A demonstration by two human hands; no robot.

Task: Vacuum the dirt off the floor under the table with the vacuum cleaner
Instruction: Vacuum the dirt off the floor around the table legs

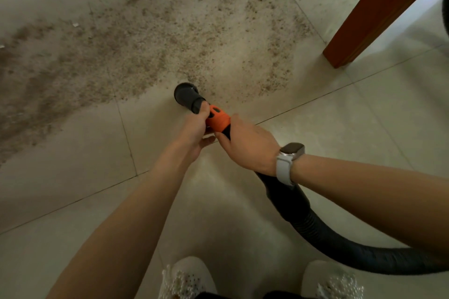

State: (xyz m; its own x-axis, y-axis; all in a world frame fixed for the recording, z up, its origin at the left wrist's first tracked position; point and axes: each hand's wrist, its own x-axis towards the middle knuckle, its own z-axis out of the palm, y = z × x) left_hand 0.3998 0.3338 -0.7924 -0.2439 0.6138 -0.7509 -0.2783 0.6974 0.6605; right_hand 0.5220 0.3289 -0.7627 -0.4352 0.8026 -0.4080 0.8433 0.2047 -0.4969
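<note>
Fingers [206,110] of the left hand [194,128] curl round the black nozzle [187,97] of the vacuum cleaner where it meets the orange collar [218,120], thumb lying along the top; the right hand [247,148] grips the handle just behind that collar, its fingers wrapped underneath and mostly hidden. Both hands sit at the centre of the frame, touching or nearly touching each other.

The nozzle is a short, dark, flared tube with a round mouth, pointing toward the upper left, its mouth at the near edge of the dirt [150,39]. Behind the right hand a black ribbed hose [315,226] curves down and off the right edge of the frame (the machine itself is not clearly seen).

The dirt is a wide band of brown-grey grains and crumbs spread from the left edge to the upper right, thickest at the left, over the pale tiled floor [364,128] with thin dark grout lines. A reddish-brown wooden leg of the desk [379,12] stands at the upper right, beside the dirt's far end. The right wrist wears a watch [290,155] on a white strap. Two white shoes [187,279] show at the bottom edge
</note>
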